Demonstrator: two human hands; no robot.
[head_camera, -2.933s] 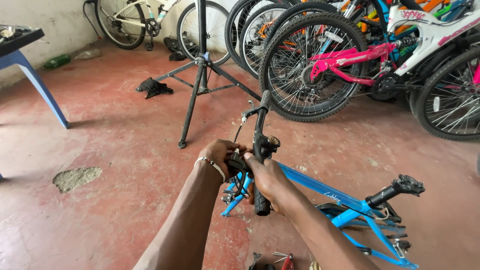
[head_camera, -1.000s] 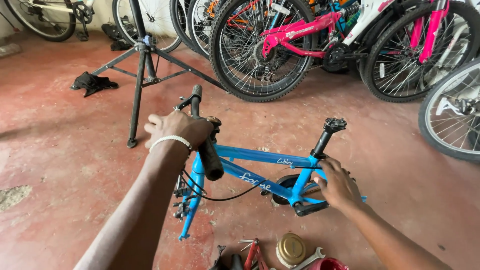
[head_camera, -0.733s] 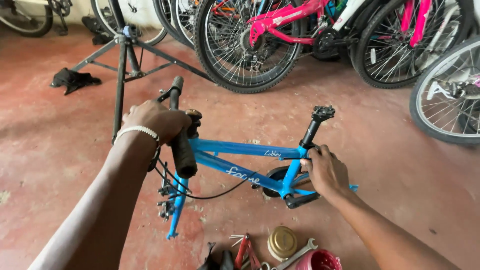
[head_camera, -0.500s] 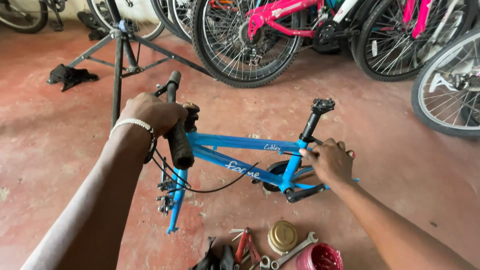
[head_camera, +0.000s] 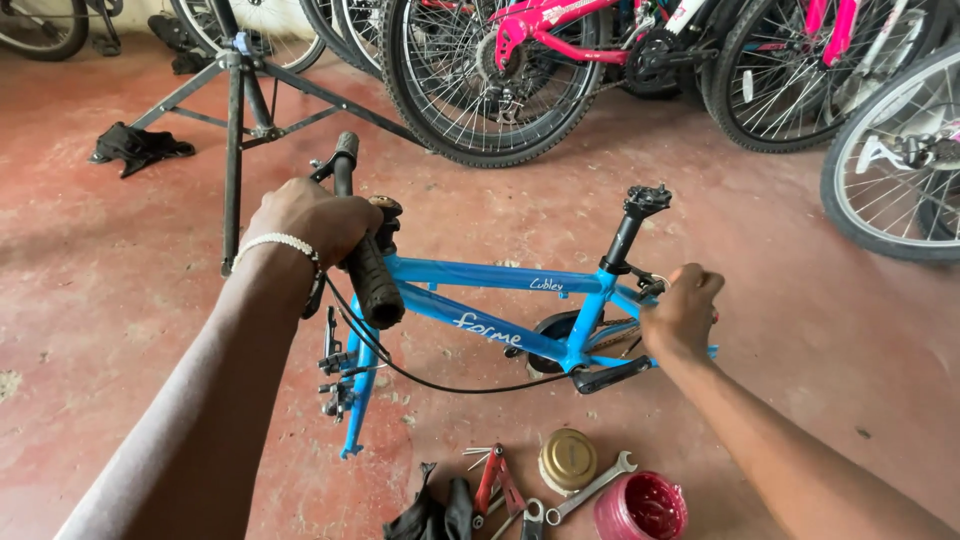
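A small blue bicycle frame (head_camera: 500, 300) without wheels stands over the red floor, its fork legs pointing down. My left hand (head_camera: 305, 220) is closed around the black handlebar (head_camera: 365, 265) near the stem; a pale bracelet sits on that wrist. My right hand (head_camera: 683, 312) grips the rear stays of the frame just behind the black seat post (head_camera: 630, 225). A black cable (head_camera: 440, 385) loops under the frame. A black pedal crank (head_camera: 610, 376) sticks out at the bottom.
On the floor near me lie red-handled pliers (head_camera: 492, 478), spanners (head_camera: 585, 488), a brass-coloured tin (head_camera: 567, 460), a red tub (head_camera: 642, 506) and a black glove (head_camera: 430, 512). A black repair stand (head_camera: 235, 130) stands at the left. Several parked bicycles (head_camera: 560, 60) line the back.
My left hand stayed on the handlebar while my right hand left it and moved to the rear of the frame. The frame now stands more upright and closer to me.
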